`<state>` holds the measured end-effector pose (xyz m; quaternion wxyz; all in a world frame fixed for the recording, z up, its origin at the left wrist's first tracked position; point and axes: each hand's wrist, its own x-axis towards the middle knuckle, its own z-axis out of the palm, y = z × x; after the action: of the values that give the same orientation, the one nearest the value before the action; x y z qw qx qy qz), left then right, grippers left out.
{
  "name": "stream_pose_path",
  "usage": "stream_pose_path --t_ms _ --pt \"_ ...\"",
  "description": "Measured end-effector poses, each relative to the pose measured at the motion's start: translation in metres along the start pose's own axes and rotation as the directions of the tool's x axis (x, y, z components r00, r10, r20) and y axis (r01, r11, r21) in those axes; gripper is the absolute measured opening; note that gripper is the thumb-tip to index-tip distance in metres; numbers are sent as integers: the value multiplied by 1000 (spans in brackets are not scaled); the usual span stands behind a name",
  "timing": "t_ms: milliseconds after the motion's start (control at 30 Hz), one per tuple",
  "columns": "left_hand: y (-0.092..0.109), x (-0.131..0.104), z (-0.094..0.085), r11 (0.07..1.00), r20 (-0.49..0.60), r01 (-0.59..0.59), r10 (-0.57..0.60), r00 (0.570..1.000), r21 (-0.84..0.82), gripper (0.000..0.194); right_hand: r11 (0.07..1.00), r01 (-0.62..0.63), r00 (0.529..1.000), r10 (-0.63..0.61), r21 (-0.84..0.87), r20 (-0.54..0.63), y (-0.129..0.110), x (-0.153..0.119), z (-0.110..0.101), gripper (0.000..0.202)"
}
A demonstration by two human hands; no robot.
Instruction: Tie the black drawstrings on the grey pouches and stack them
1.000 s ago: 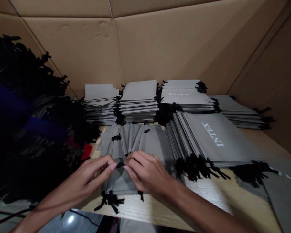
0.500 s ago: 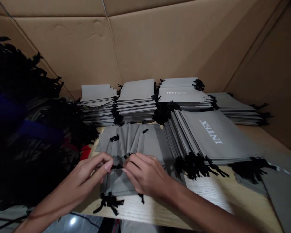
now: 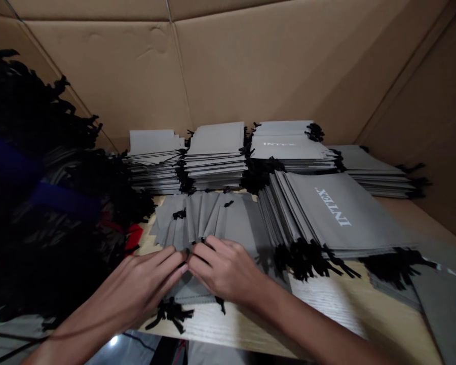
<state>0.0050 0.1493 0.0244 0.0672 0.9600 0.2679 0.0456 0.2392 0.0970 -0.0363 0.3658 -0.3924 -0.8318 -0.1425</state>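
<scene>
A grey drawstring bag (image 3: 203, 215) with a gathered, pleated mouth lies under my hands, on other flat grey bags (image 3: 241, 218). My left hand (image 3: 148, 276) is closed, its fingertips pinched together at the bag's black drawstring. Right beside it, my right hand (image 3: 228, 268) is closed too, thumb and fingers pinching the same cord. The fingertips of both hands meet, so most of the cord is hidden between them. Knotted black cord ends (image 3: 173, 312) hang over the near edge of the bags.
A slanted stack of grey bags printed INTEX (image 3: 349, 210) lies to the right. Several neat stacks (image 3: 215, 147) stand along the cardboard wall (image 3: 251, 66). A big dark heap of corded bags (image 3: 61, 213) with blue bands rises at left. Beneath is a pale wooden table (image 3: 319, 299).
My left hand has moved in to meet my right and turned its back upward. The short piece of black cord seen between them is now mostly covered by the fingers.
</scene>
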Motion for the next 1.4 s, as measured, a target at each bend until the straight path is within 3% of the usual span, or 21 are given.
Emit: stream_pose_path --t_ms 100,233,367,467,567,633,700,800,900,1033,1167,1300,1400 --pt "3 3 -6 986 80 50 -37 996 -159 35 997 58 998 -56 52 -27 3 1 2 27" --pt "-2 2 -2 941 130 142 -106 986 -306 41 988 85 995 -78 128 -60 4 -1 6 32" --pt "-4 0 0 912 160 194 -144 977 -362 43 983 109 994 -105 145 -34 3 -4 10 35" --pt "0 2 -6 912 148 160 -111 983 -379 44 982 97 995 -94 162 -28 3 -6 12 34" --pt "3 6 -13 911 126 159 -119 985 -380 32 985 54 998 -51 166 -24 4 -9 14 29" --pt "2 7 -17 903 64 200 -190 980 -381 21 984 -1 1000 1 176 2 6 -10 13 26" --pt "0 5 -20 888 -89 198 -257 962 -415 30 975 -77 997 71 206 37 6 -10 12 28" --pt "-3 0 -24 870 -312 130 -305 900 -475 27 948 -172 985 159 267 69 6 -8 8 31" --pt "-6 -4 -27 894 -384 131 -311 869 -429 19 936 -195 981 187 293 55 6 -7 5 29" --pt "-8 -4 -25 923 -325 153 -274 905 -352 17 939 -192 981 189 284 39 5 -7 2 30" --pt "-7 0 -21 921 -245 165 -261 934 -353 26 950 -170 985 167 261 34 6 -6 -1 28" --pt "-4 0 -17 949 -110 132 -170 979 -285 33 976 -92 996 88 197 30 6 -5 -4 24" --pt "0 0 -16 972 -61 62 -77 995 -226 26 989 -43 997 34 141 66 6 -6 -5 16"
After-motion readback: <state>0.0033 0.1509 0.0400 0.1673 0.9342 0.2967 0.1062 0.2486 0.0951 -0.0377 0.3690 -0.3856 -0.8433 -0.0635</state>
